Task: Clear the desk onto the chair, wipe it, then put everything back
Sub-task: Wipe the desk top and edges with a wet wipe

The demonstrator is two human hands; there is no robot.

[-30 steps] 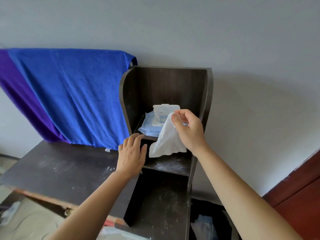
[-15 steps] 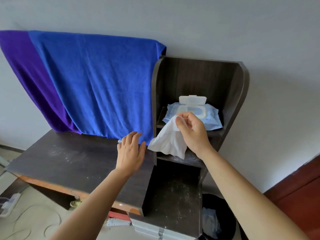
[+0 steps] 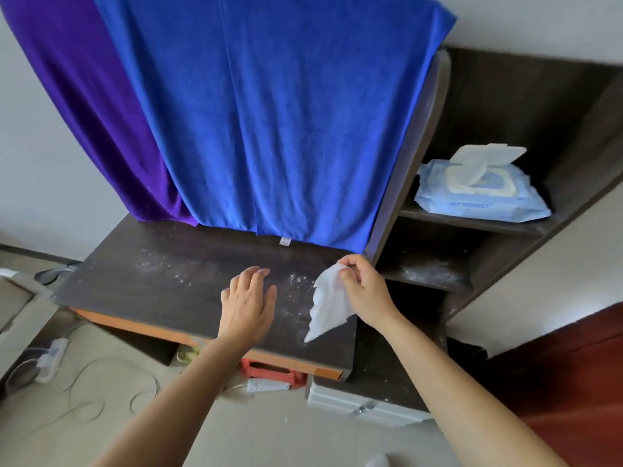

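Observation:
The dark wooden desk (image 3: 161,291) carries white dust across its top. My right hand (image 3: 365,293) pinches a white wet wipe (image 3: 328,306) that hangs down over the desk's right end. My left hand (image 3: 247,305) is open, fingers spread, flat just above the desk beside the wipe. A blue pack of wet wipes (image 3: 482,193) with its white lid flipped up lies on the upper shelf of the side shelf unit (image 3: 499,264).
A blue towel (image 3: 269,112) and a purple towel (image 3: 84,106) hang behind the desk. Below it are a red box (image 3: 271,370), a white power strip (image 3: 268,385), cables on the floor and a grey drawer unit (image 3: 364,404). A red-brown door (image 3: 573,382) stands right.
My right hand pulled the wipe out of the pack and brought it down from the shelf to the desk top. The view swung left and down. My left hand stayed over the desk.

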